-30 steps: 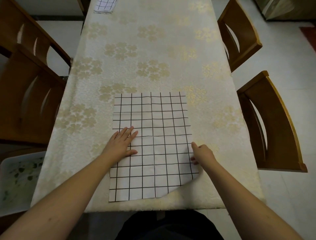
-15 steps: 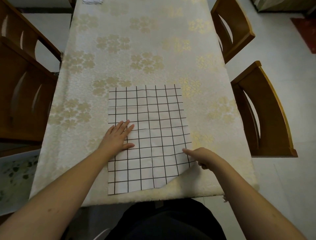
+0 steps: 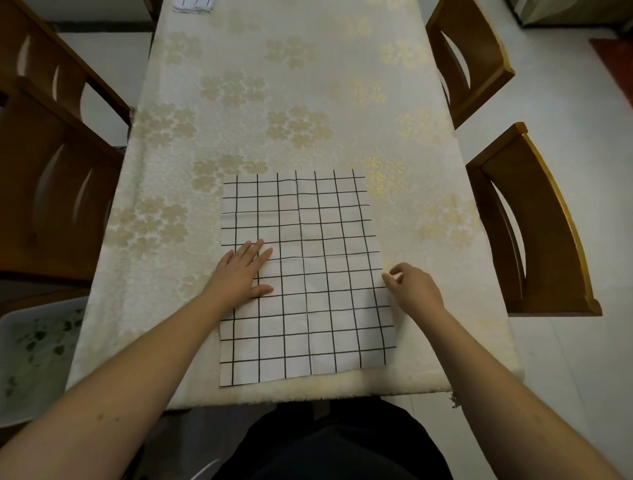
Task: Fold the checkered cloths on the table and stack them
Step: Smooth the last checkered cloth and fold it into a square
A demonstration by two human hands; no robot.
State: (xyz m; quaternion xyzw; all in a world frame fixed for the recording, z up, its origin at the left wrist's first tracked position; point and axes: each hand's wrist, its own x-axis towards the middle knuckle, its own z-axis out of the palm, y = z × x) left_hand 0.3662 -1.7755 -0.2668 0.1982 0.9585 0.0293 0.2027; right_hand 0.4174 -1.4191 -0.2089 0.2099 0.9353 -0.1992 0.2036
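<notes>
Centrally, the left hand (image 3: 241, 274) lies flat with straight, spread fingers on the left half of the white cloth with a black grid pattern (image 3: 305, 274), pressing it to the surface. The right hand (image 3: 414, 287) sits at the cloth's right edge, fingers loosely curled and thumb near the forefinger; whether it pinches the edge or merely touches it cannot be determined. Both bare forearms extend from the bottom corners of the view.

The checkered cloth is spread open, a single layer, on the near end of the table, its near edge just short of the table's front edge. Faint fold creases cross it.

The table carries a cream tablecloth with pale gold flower motifs (image 3: 294, 85), which hangs over the front edge. At the far end, partly cut off by the frame, lies a second white grid-patterned cloth (image 3: 193, 4).

Two brown wooden chairs with curved slotted backs (image 3: 534, 226) stand on the right side, and further wooden chairs (image 3: 51, 171) stand on the left. A white plastic tray with a green leaf print (image 3: 34, 356) sits at lower left, beside the table. The floor is pale tile (image 3: 582, 85).
</notes>
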